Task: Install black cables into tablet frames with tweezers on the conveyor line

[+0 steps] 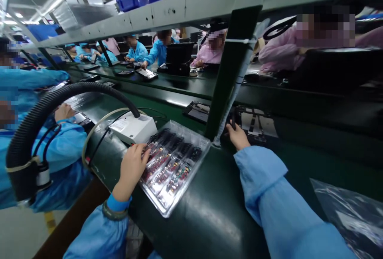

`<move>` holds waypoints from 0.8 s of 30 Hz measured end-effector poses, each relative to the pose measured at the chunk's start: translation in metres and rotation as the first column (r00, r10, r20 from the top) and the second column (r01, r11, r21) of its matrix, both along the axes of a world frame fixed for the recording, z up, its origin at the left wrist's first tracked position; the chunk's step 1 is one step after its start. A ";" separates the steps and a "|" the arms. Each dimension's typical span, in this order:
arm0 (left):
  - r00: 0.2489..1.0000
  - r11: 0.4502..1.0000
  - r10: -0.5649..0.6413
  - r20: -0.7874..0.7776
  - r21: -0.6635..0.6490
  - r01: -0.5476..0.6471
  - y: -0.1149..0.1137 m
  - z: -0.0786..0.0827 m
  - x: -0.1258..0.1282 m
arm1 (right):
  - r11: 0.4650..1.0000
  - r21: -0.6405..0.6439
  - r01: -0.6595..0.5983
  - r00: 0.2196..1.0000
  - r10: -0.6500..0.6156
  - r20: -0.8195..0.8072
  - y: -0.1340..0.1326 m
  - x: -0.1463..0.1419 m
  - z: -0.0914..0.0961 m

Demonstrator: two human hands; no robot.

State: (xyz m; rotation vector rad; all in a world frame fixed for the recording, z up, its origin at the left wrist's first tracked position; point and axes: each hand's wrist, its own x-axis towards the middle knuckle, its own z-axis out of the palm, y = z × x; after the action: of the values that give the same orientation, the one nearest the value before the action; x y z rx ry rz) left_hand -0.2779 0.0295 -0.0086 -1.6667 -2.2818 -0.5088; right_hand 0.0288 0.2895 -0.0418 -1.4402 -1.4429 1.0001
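My left hand lies at the left edge of a clear plastic tray, its fingers bent over the rim and the thumb on top. Inside the tray's slots sit rows of small parts with black coiled leads and red and gold pieces. Further right, my right hand is closed round a narrow dark thing I cannot make out. That hand is at the left side of an opened tablet-like device with pale panels inside a black frame.
Another dark device lies behind the green post. A white box and a black corrugated hose are left of the tray. A clear plastic bag lies at right. A co-worker's sleeve is close on the left.
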 end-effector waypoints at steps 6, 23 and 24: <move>0.999 0.988 0.051 -0.019 -0.146 -0.053 0.019 -0.002 -0.010 | 0.998 -0.067 0.022 0.999 -0.019 0.042 -0.066 0.043 -0.009; 0.984 0.994 0.110 0.143 0.009 -0.113 0.010 0.031 0.013 | 0.969 -0.220 -0.117 0.993 0.110 -0.044 -0.199 0.102 -0.018; 0.977 0.992 0.111 0.181 0.034 -0.119 0.010 0.035 0.015 | 0.967 -0.231 -0.110 0.994 0.106 -0.032 -0.198 0.102 -0.019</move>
State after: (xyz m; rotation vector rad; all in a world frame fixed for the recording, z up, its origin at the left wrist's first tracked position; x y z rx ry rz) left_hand -0.2625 0.0394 0.0259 -1.5126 -2.4560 -0.7031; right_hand 0.1306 0.0914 -0.0608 -1.5248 -1.4399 1.2840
